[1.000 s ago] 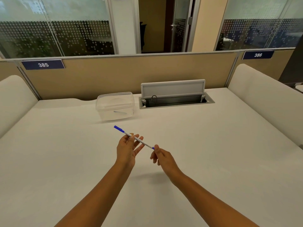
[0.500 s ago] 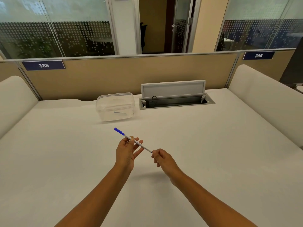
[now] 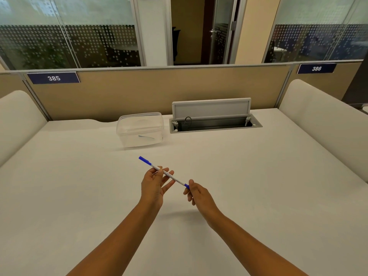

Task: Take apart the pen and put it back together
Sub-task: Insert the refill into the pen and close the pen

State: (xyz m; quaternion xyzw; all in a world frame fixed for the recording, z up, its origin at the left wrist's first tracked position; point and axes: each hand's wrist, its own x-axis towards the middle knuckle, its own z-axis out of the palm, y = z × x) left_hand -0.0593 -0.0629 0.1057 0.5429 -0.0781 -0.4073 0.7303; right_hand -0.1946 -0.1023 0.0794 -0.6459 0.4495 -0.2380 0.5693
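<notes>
A slim white pen (image 3: 175, 177) with a blue cap at its far end and a blue plug at its near end is held in the air above the white desk (image 3: 79, 196). My left hand (image 3: 154, 186) pinches the barrel near its middle between thumb and fingers, palm facing me. My right hand (image 3: 197, 194) grips the blue end plug with its fingertips. The pen slants from upper left to lower right and looks whole.
A clear plastic box (image 3: 140, 129) with a small thin part inside stands at the back of the desk. To its right is an open cable hatch (image 3: 215, 122) with a raised lid. Padded dividers flank both sides, and a tan partition closes the far edge.
Both hands and the pen have stayed almost in place. My right fingertips have shifted slightly on the blue end plug.
</notes>
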